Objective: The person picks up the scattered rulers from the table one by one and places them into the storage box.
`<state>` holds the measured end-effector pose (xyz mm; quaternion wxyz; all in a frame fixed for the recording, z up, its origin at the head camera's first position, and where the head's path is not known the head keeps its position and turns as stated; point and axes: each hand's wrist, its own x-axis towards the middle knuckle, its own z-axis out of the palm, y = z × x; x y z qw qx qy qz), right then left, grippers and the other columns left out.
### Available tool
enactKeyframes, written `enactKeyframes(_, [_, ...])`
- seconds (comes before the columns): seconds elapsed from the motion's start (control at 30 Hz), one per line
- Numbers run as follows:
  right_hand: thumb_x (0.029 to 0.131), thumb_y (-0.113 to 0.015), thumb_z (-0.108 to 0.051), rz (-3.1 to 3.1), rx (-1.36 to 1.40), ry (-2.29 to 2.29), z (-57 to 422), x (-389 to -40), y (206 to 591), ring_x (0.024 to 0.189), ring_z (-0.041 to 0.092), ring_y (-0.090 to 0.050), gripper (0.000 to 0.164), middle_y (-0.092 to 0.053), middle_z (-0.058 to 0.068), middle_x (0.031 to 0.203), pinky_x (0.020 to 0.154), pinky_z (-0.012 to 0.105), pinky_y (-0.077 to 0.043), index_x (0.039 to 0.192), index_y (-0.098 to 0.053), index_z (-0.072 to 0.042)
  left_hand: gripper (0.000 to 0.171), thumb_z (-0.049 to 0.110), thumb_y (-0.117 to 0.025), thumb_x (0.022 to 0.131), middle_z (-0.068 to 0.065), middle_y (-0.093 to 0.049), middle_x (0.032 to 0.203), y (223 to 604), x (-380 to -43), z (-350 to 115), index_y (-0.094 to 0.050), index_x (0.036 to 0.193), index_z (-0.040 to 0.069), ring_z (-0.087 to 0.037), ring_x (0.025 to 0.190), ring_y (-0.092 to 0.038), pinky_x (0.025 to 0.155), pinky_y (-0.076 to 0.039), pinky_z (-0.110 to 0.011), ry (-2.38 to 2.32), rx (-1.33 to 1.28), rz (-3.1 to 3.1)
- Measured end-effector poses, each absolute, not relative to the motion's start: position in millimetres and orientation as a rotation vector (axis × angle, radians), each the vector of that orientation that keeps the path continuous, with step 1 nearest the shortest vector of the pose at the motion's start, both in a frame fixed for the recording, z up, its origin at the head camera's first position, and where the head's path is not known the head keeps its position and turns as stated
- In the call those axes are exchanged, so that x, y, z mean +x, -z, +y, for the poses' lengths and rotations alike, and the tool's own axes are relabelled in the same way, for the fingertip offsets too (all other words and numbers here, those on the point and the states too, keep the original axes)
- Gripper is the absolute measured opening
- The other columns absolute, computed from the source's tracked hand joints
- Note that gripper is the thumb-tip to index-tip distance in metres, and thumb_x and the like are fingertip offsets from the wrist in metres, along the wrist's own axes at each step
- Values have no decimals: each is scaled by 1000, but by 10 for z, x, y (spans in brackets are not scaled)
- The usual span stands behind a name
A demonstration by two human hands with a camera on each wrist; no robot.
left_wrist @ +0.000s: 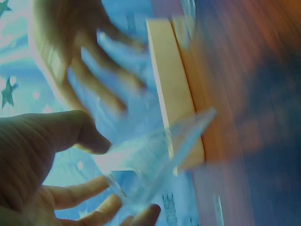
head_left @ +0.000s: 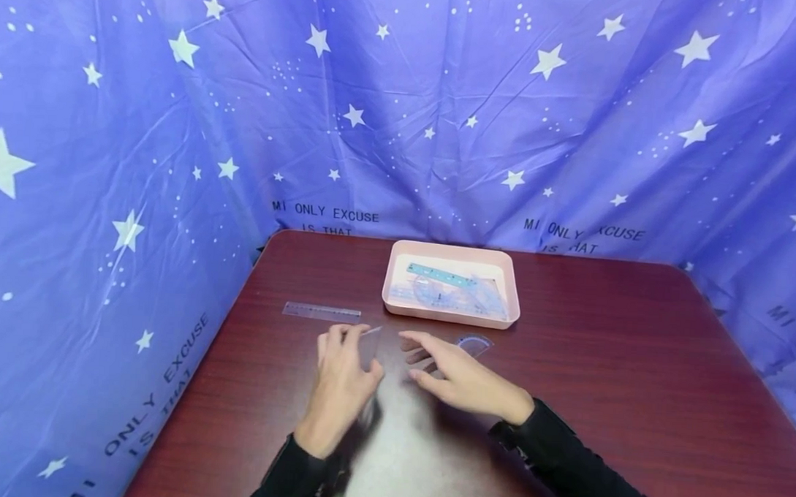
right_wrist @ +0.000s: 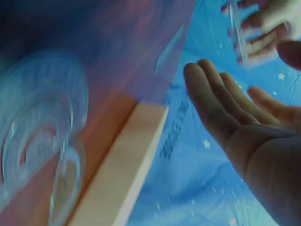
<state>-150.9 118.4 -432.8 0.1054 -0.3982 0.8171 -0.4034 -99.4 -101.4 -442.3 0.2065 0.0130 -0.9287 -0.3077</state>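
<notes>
In the head view my left hand (head_left: 342, 374) holds a clear plastic set square (head_left: 371, 341) above the table. The left wrist view shows the set square (left_wrist: 157, 153) as a transparent triangle with a cut-out, tilted between thumb and fingers. My right hand (head_left: 464, 376) is apart from it, fingers extended and holding nothing. Just beyond the right hand lies a clear protractor (head_left: 475, 345), partly hidden by that hand; it looks large in the right wrist view. A clear ruler (head_left: 322, 312) lies flat beyond the left hand.
A pink tray (head_left: 450, 318) stands toward the back of the dark red table (head_left: 631, 359). Inside it are a teal ruler (head_left: 439, 275) and several clear, bluish plastic pieces. A purple star-patterned curtain (head_left: 403, 95) hangs behind the table and at its sides.
</notes>
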Motion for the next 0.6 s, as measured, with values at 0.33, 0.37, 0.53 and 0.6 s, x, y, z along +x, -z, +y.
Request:
enactKeyframes(0.33, [109, -55, -11, 1973, -474, 1854, 894, -1441, 4445, 105, 22, -76, 44, -72, 30, 125, 90, 33, -64, 147, -47, 10, 55, 8, -81, 75, -17, -63, 122, 4392, -992, -627, -72, 129, 5, -35, 115, -55, 87, -59, -45, 871, -108, -2532])
enactKeyframes(0.37, [108, -55, -9, 1950, -447, 1877, 887, -1442, 4453, 103, 19, -76, 43, -72, 30, 124, 89, 33, -64, 145, -48, 12, 55, 8, -81, 74, -17, -63, 122, 4393, -994, -616, -72, 128, 5, -34, 115, -55, 88, -59, -45, 869, -109, -2528])
enactKeyframes(0.53, [103, -55, -5, 1902, -387, 1917, 874, -1452, 4476, 103, 10, -73, 40, -75, 19, 122, 88, 27, -62, 140, -53, 11, 56, 6, -81, 73, -17, -64, 122, 4402, -997, -583, -72, 127, 5, -34, 115, -55, 89, -59, -44, 863, -118, -2493])
enactKeyframes(0.6, [104, -56, -6, 1899, -377, 1922, 872, -1458, 4478, 104, 11, -72, 38, -75, 17, 123, 87, 27, -62, 138, -55, 10, 56, 6, -82, 72, -17, -63, 122, 4402, -999, -572, -72, 127, 4, -35, 114, -55, 88, -60, -44, 865, -126, -2477])
